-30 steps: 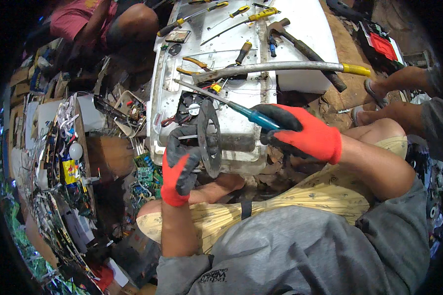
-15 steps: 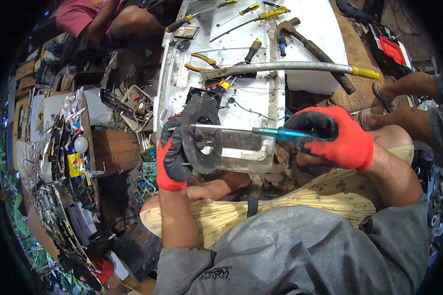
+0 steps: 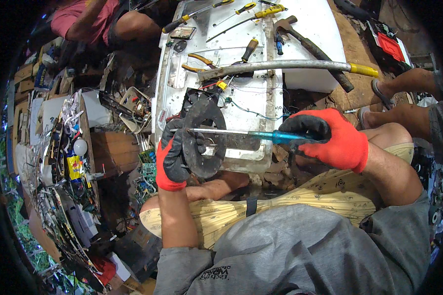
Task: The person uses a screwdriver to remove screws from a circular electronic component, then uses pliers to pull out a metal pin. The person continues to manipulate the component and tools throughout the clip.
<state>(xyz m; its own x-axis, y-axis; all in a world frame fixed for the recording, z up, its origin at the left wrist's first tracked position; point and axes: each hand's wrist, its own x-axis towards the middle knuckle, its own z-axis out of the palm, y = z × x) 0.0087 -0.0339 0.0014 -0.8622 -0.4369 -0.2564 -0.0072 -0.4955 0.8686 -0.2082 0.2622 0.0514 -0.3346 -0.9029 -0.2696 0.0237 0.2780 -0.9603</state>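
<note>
My right hand [image 3: 330, 140], in a red and black glove, is closed around the teal handle of a screwdriver [image 3: 266, 136]. Its long shaft points left and its tip meets the dark ring-shaped part [image 3: 202, 162]. That part is flat and round with a large opening in the middle. My left hand [image 3: 170, 157], gloved the same way, grips its left edge and holds it upright. Fingers of the left hand show through the opening. Behind the ring, a black fan-like piece [image 3: 194, 97] lies on the white panel [image 3: 236, 110].
On the panel are pliers [image 3: 200, 62], several yellow-and-black screwdrivers [image 3: 269, 12] and a braided metal hose [image 3: 280, 66]. A hammer [image 3: 312, 49] lies beneath the hose. Scrap electronics [image 3: 66, 162] are heaped at left. Other people's legs [image 3: 403, 98] show at right and upper left.
The ring-shaped part has turned to show more of its face. My right hand has shifted slightly left and down with the screwdriver.
</note>
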